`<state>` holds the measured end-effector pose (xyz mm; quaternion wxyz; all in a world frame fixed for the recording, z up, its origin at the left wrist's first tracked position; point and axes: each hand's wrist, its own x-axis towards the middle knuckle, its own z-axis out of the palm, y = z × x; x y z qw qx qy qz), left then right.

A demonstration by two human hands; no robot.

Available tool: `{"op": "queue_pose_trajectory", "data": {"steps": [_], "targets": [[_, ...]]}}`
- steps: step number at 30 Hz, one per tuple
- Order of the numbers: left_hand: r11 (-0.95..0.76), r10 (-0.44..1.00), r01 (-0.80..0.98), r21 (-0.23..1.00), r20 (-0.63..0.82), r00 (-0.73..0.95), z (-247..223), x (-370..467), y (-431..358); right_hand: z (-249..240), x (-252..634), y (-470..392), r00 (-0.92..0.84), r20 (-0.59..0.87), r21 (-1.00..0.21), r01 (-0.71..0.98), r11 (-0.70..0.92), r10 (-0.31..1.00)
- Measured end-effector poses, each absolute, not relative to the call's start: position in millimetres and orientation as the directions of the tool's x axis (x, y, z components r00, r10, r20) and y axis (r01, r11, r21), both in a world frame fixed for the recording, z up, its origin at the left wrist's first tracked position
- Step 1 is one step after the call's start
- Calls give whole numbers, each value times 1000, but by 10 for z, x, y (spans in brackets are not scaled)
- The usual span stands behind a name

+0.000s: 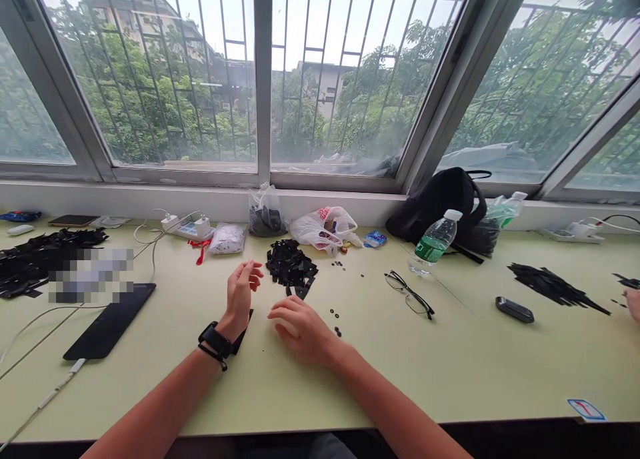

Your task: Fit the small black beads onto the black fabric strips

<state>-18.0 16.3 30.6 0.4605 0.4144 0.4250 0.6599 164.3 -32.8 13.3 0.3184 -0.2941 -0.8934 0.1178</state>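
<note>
The heap of black strips (pixel 290 260) lies on the table (pixel 285 399) in front of me, its long axis running mainly away from me, a few strips trailing off its near right end. From my right hand (pixel 303 329) it lies straight ahead: the trailing strips stand just beyond the knuckles, and I cannot tell whether there is contact. From my left hand (pixel 241 291) it lies to the right, the fingertips just beside its left edge. Of the two, I judge the right hand nearer to the trailing end, the left nearer to the body of the heap.

My left fingers are half curled and slack, with nothing visible in them. My right fingers are loosely bent, palm down; the underside is hidden, so I cannot tell whether they grip anything.

A single flat black piece (pixel 243 334) lies between my hands, slanting away to the right, partly covered by my left wrist beside the watch (pixel 216 341). Small black rings (pixel 338 331) lie scattered to the right of my right hand; eyeglasses (pixel 411 291) rest farther right.
</note>
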Motion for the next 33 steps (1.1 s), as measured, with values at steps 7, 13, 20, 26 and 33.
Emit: {"op": "queue_pose_trajectory", "data": {"steps": [7,13,20,26,33], "targets": [[-295,899,-252,922,179,-399,340,-286,229,166,1328,-353,-769,460,-297,338,893,444],[-236,950,-191,953,184,-254,354,-264,206,108,1512,-289,-576,559,-469,374,800,597],[-195,962,20,981,188,199,283,-134,156,274,1769,-154,-244,612,-668,350,657,752],[-186,940,19,982,172,294,263,-103,95,316,1919,-103,-267,522,-768,267,583,810],[-127,925,-76,989,145,351,298,-131,74,366,1975,-30,-355,429,-810,257,527,831]]}}
